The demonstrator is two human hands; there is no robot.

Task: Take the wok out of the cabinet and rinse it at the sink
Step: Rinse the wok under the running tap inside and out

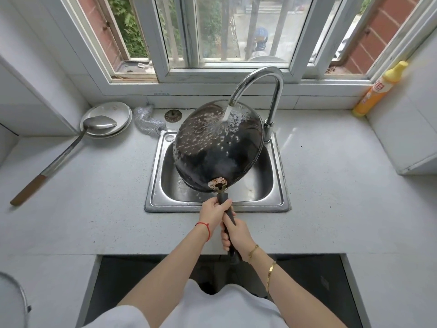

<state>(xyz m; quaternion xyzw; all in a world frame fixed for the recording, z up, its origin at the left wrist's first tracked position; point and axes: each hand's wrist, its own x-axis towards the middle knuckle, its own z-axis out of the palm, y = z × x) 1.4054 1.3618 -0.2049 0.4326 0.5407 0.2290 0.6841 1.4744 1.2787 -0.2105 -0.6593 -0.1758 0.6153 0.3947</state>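
Observation:
The black wok (212, 157) is turned bottom-up and tilted over the steel sink (279, 200). Water from the curved chrome faucet (264, 76) strikes its dark underside near the far rim and sprays off in droplets. Its long black handle (228, 214) points toward me. My left hand (214, 214) grips the handle close to the pan. My right hand (235, 233) grips the handle further back, just behind the left. The open cabinet (132, 275) below the counter is dark.
White plates (106, 114) with a long metal ladle (71, 152) across them lie on the counter at the left. A steel scrubber (146, 119) and a drain strainer (173, 115) sit behind the sink. An orange detergent bottle (378, 91) stands at the right.

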